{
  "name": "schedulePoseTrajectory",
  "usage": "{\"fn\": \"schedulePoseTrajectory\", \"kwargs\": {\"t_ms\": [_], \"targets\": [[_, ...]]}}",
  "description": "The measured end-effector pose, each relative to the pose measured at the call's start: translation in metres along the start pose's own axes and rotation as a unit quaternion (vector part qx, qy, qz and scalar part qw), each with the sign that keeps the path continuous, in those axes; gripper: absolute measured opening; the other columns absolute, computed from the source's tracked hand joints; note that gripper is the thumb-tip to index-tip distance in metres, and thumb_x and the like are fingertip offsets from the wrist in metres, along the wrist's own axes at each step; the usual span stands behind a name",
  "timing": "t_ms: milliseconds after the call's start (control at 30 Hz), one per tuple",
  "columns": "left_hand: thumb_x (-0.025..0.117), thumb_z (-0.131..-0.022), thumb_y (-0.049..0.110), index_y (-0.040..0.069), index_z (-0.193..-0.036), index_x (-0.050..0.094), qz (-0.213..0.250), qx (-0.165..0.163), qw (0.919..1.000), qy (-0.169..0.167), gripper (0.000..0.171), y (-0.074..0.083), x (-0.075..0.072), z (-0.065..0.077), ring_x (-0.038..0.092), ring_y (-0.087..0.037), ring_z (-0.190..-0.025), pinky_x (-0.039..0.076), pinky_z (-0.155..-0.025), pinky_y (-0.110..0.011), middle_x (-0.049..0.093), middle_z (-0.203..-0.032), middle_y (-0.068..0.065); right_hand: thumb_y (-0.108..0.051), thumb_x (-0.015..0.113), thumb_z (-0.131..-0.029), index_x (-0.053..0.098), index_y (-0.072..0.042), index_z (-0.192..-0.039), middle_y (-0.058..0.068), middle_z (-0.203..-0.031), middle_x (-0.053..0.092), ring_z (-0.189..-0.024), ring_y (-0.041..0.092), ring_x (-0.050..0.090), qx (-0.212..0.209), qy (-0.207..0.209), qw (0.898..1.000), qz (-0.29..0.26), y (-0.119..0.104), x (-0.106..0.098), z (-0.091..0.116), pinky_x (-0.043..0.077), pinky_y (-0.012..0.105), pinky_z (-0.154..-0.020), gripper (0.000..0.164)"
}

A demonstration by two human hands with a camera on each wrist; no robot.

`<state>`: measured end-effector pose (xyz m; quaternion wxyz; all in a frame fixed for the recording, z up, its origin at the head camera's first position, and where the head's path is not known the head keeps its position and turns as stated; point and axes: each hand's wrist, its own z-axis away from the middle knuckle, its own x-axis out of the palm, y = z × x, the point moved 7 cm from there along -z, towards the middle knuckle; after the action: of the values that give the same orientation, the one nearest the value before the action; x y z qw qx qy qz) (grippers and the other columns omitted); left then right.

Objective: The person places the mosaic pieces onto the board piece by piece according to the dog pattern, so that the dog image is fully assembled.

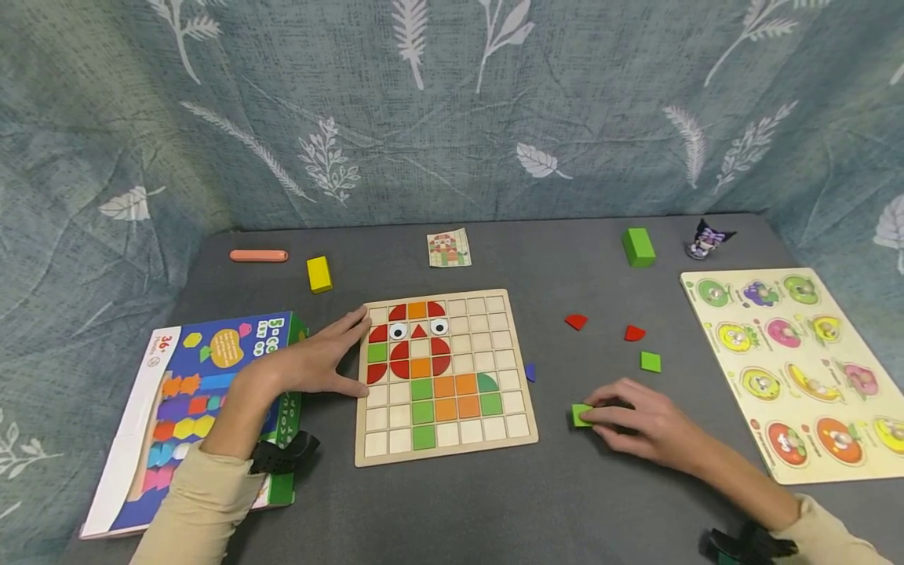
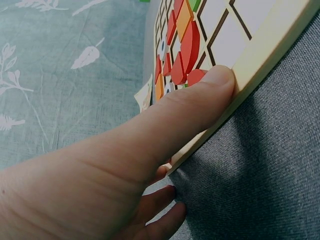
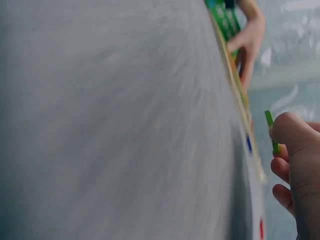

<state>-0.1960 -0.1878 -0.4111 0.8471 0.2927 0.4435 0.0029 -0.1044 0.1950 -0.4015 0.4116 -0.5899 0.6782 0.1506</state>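
My right hand [image 1: 646, 420] pinches a green square tile [image 1: 581, 415] between thumb and fingertips, to the right of the wooden grid board [image 1: 534, 436]. The right wrist view has the tile [image 3: 272, 131] edge-on by the thumb. At the board's left border rests my left hand [image 1: 318, 357], its thumb [image 2: 212, 82] on the rim and its fingers extended toward the upper left corner. Flat tiles fill part of the grid: red curved pieces [image 1: 399, 369], orange squares [image 1: 466, 384], two round eye pieces [image 1: 399, 332], and a column of green squares [image 1: 422, 413].
Loose on the grey table are red pieces [image 1: 575, 322], a green tile [image 1: 650, 362] and a blue piece [image 1: 530, 372] beside the board. A pattern card [image 1: 448, 248] lies behind it. A colourful box [image 1: 191, 408] is at left; a fruit puzzle board [image 1: 734, 400] at right.
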Motion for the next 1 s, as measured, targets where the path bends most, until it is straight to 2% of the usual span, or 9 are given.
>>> {"fn": "schedulePoseTrajectory", "kwargs": {"t_ms": [200, 367, 633, 800, 1000], "targets": [[0.074, -0.082, 0.045, 0.000, -0.155, 0.012, 0.003, 0.007, 1.0000, 0.006, 0.106, 0.000, 0.000, 0.000, 0.005, -0.044, -0.149, 0.020, -0.115, -0.063, -0.003, -0.164, -0.019, -0.016, 0.059, -0.094, 0.073, -0.014, -0.108, 0.001, -0.106, 0.065, -0.092, 0.008, 0.058, -0.045, -0.030, 0.998, -0.015, -0.017, 0.035, -0.047, 0.050, 0.021, -0.077, 0.020], [0.074, -0.083, 0.044, -0.002, -0.154, 0.012, 0.010, 0.015, 0.9998, 0.005, 0.105, 0.001, 0.000, 0.000, 0.005, -0.045, -0.149, 0.020, -0.115, -0.063, -0.003, -0.164, -0.020, -0.015, 0.060, -0.093, 0.073, -0.016, -0.106, 0.001, -0.105, 0.064, -0.092, 0.008, 0.057, -0.058, -0.071, 0.996, -0.005, -0.027, 0.058, -0.069, 0.051, 0.020, -0.078, 0.019], [0.074, -0.083, 0.045, -0.003, -0.154, 0.013, 0.012, 0.027, 0.9995, 0.008, 0.105, 0.005, -0.001, 0.001, 0.006, -0.046, -0.148, 0.021, -0.115, -0.063, -0.002, -0.163, -0.021, -0.017, 0.060, -0.093, 0.073, -0.017, -0.102, 0.000, -0.104, 0.063, -0.092, 0.008, 0.056, -0.046, -0.114, 0.992, 0.025, -0.028, 0.074, -0.077, 0.050, 0.018, -0.077, 0.016], [0.074, -0.082, 0.045, -0.002, -0.154, 0.012, 0.010, 0.020, 0.9997, 0.006, 0.106, 0.003, 0.000, 0.002, 0.006, -0.045, -0.148, 0.020, -0.114, -0.064, -0.002, -0.163, -0.020, -0.015, 0.067, -0.089, 0.073, -0.016, -0.106, 0.001, -0.107, 0.062, -0.094, 0.008, 0.056, -0.043, -0.129, 0.990, 0.023, -0.028, 0.078, -0.077, 0.050, 0.019, -0.079, 0.018], [0.074, -0.082, 0.044, 0.000, -0.155, 0.012, 0.010, 0.011, 0.9999, 0.004, 0.106, 0.002, 0.000, 0.001, 0.005, -0.044, -0.149, 0.020, -0.115, -0.063, -0.003, -0.164, -0.019, -0.014, 0.068, -0.087, 0.073, -0.016, -0.106, 0.001, -0.107, 0.063, -0.095, 0.009, 0.057, -0.050, -0.134, 0.989, 0.029, -0.030, 0.080, -0.078, 0.051, 0.019, -0.079, 0.019]]}}
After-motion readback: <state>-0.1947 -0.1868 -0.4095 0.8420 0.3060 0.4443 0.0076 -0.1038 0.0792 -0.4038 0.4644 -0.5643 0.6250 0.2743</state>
